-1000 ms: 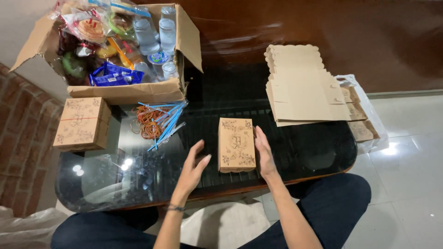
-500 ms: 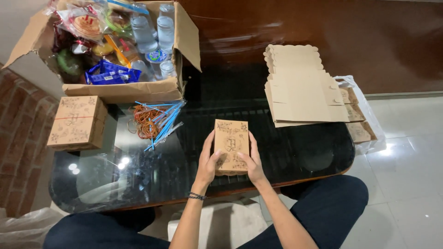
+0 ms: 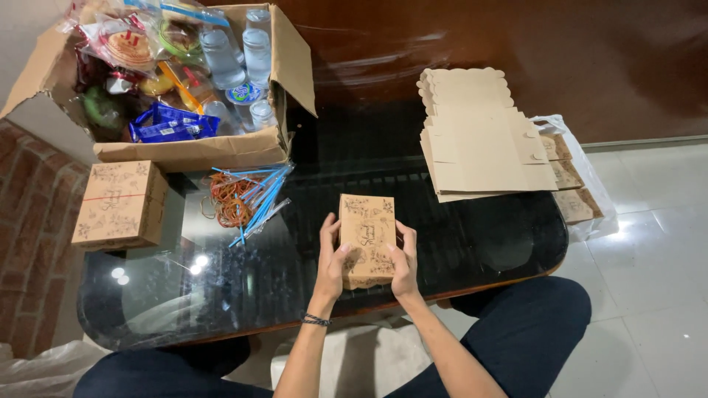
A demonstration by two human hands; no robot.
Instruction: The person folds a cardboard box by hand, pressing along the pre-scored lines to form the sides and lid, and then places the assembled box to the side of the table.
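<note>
While both hands clasp the box [image 3: 366, 240] at lower centre of the frame, it sits on the dark glass surface [image 3: 457, 236], long side running away from the person. Left hand [image 3: 330, 258] grips the left edge, thumb on the printed top, fingers wrapped down the side. Right hand [image 3: 405, 259] mirrors it on the right edge. Both are closed on the box, not flat or released.

To do this well, judged from the grip: keep pressure even on both sides so the thin card does not buckle, keep thumbs off the centre of the lid, and hold the box square to the surface edge. Whether the flaps are fully locked cannot be told.

A finished box [image 3: 118, 204] stands at left, well apart. Rubber bands and blue straws [image 3: 243, 197] lie between them. Flat blanks [image 3: 479, 136] are stacked upper right. The carton [image 3: 192, 151] of snacks and water cups sits upper left.
</note>
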